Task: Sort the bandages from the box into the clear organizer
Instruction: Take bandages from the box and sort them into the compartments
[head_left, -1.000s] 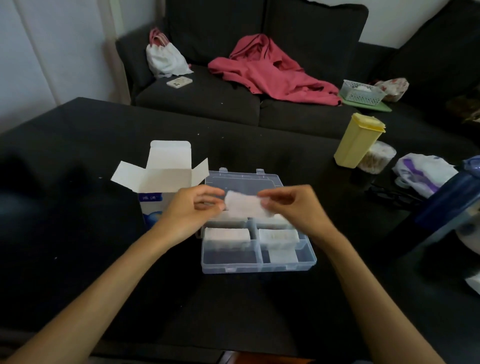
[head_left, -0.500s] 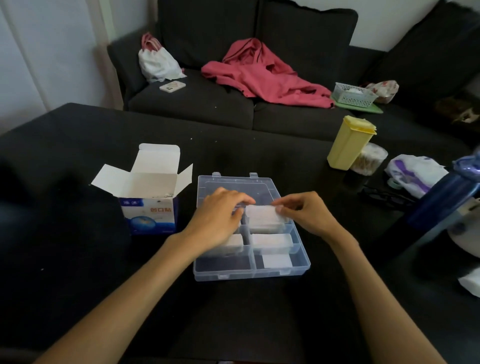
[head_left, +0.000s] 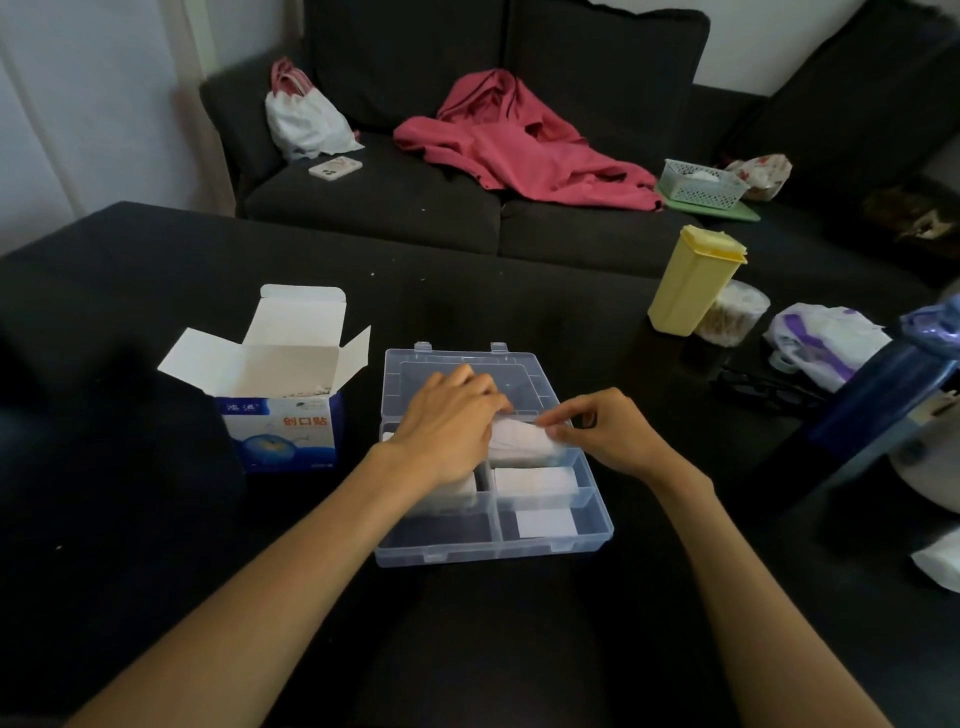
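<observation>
White paper-wrapped bandage stack (head_left: 522, 439) is lying long-axis left-right in clear plastic organizer (head_left: 597, 525) back-right compartment, left hand (head_left: 447, 421) and right hand (head_left: 605, 434) pinching opposite ends, equally near.

one organizer (head_left: 441, 551), one box (head_left: 280, 436)

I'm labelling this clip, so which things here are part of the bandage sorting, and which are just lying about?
In use: bandage box, clear organizer, bandage stack held by left hand and right hand.

Lying about: yellow container, pink jacket, phone, white basket.
</observation>
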